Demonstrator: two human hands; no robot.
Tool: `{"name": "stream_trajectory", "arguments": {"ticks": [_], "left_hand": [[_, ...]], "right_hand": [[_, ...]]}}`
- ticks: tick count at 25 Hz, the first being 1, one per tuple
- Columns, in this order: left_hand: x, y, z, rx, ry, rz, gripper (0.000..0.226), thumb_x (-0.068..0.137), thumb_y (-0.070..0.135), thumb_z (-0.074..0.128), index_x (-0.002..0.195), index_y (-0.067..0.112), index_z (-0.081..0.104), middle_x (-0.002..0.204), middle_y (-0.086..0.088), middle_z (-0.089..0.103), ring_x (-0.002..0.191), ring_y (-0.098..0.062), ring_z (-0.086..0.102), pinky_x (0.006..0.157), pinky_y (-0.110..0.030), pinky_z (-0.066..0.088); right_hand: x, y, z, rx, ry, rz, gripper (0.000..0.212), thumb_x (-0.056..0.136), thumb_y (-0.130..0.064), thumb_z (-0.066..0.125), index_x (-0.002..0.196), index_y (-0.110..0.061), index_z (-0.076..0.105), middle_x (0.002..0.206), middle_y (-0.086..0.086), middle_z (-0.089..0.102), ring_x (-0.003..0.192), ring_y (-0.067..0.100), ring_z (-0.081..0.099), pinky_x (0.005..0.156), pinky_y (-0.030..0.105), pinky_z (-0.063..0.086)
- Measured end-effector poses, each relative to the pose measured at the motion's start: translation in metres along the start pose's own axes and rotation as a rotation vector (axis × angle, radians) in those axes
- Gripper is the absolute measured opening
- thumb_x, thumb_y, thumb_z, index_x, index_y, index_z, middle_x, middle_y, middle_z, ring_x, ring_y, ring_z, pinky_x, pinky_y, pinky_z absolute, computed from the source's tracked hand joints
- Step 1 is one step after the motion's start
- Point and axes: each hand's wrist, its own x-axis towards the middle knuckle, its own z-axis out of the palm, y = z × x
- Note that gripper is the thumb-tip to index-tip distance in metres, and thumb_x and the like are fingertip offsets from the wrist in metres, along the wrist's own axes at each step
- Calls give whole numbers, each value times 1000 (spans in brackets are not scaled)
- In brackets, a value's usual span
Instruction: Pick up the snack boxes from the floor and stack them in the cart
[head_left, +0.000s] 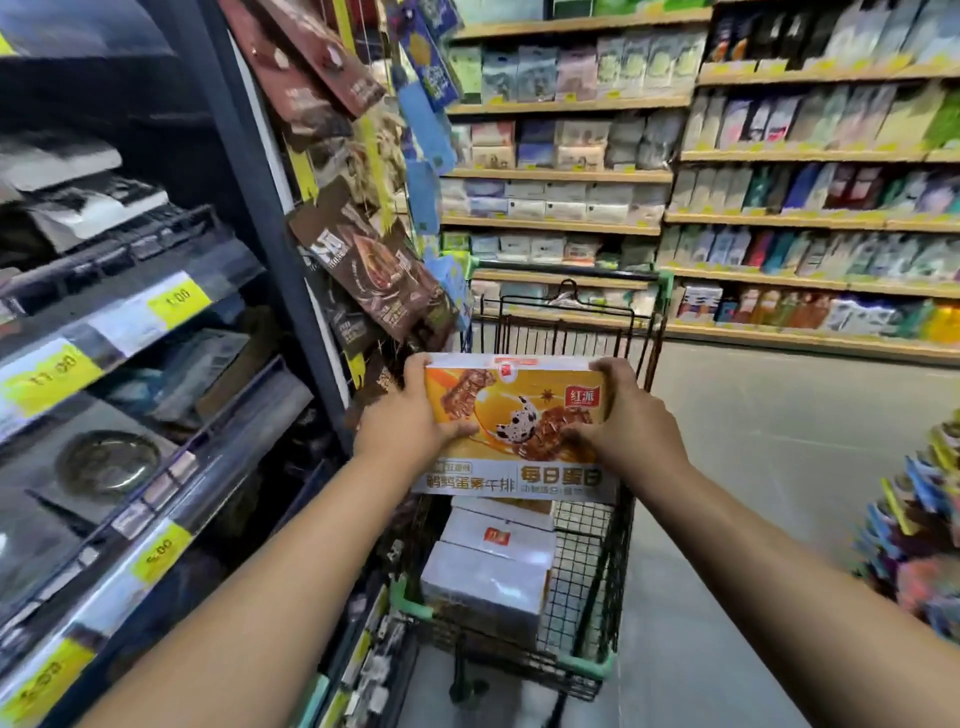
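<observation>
I hold an orange and white snack box (519, 410) flat above the black wire cart (613, 561). My left hand (410, 415) grips its left end, thumb on the printed top. My right hand (628, 415) grips its right end the same way. Below the held box, white snack boxes (493, 566) lie stacked inside the cart's left side. No boxes on the floor are in view.
A dark shelf unit (135, 364) with yellow price tags runs along my left, hung with brown snack packets (374, 270). Wooden shelves of packaged goods (779, 182) fill the back. A colourful display (924, 525) stands at right. Grey floor (753, 467) lies beside the cart.
</observation>
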Motion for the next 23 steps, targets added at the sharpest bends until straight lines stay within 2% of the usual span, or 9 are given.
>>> {"name": "stream_trajectory", "arguments": {"ticks": [4,7,10,12,14,18,21,23], "left_hand": [[50,-30,62,-47,-109,-30,95,69,63,73,137,25,17,107,-13,64,88,-33,64,67,-36,49],[84,-45,106,-31,-217,-24,95,71,60,74,138,24,18,106,-13,66,90,-34,65,68,-36,47],[108,-59,146,-27,-326,-20,93,73,56,74,139,25,16,106,-13,66,91,-34,64,69,-34,44],[119,-70,173,-40,-374,-38,90,76,52,74,140,24,18,109,-16,65,94,-36,63,70,-35,43],[127,-79,197,-59,-404,-54,88,77,49,74,139,23,18,108,-18,65,93,-37,63,68,-34,42],[137,-94,240,-120,-434,-117,87,77,41,77,139,21,19,108,-18,65,93,-38,64,68,-34,41],[139,-105,268,-161,-431,-164,82,76,36,79,134,20,24,103,-19,65,90,-39,64,70,-36,44],[138,-109,282,-188,-394,-180,78,74,33,81,130,17,29,109,-20,60,93,-40,61,72,-37,43]], "right_hand": [[43,23,61,-28,-51,75,73,71,-36,82,127,-32,36,107,3,68,91,25,65,74,32,49],[67,44,102,-51,-68,181,71,72,-35,81,128,-31,37,109,3,68,93,24,65,74,31,48],[81,65,142,17,-93,310,65,74,-29,81,126,-28,42,110,4,68,94,23,65,76,31,51],[90,79,170,77,-95,382,62,74,-28,82,122,-27,43,108,4,68,90,22,64,71,28,50],[97,94,193,111,-114,424,60,76,-28,80,123,-25,42,105,2,67,89,21,64,70,27,49],[109,116,228,121,-209,436,56,83,-17,71,125,-23,36,107,9,66,91,27,67,80,46,57],[114,130,251,131,-221,433,53,82,-14,69,124,-22,37,112,10,65,96,26,65,84,47,56],[116,136,263,108,-192,434,49,82,-13,67,122,-21,40,116,10,63,99,26,63,86,45,54]]}}
